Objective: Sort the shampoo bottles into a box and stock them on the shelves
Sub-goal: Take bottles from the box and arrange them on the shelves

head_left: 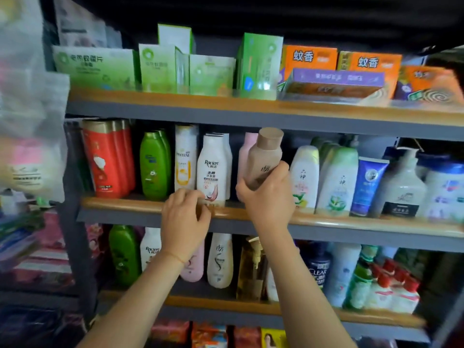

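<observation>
My right hand grips a beige shampoo bottle by its lower half and holds it upright, cap on top, in front of the middle shelf. Behind the beige bottle stands a pink bottle. My left hand is at the shelf's wooden lip, fingers curled at the foot of a white Rejoice bottle. To the left stand a white Pantene bottle, green bottles and red bottles.
The top shelf carries green boxes and orange mosquito-coil boxes. White and green bottles, a blue tube and a pump bottle fill the middle shelf's right. The lower shelf holds more bottles. Plastic bags hang at the left.
</observation>
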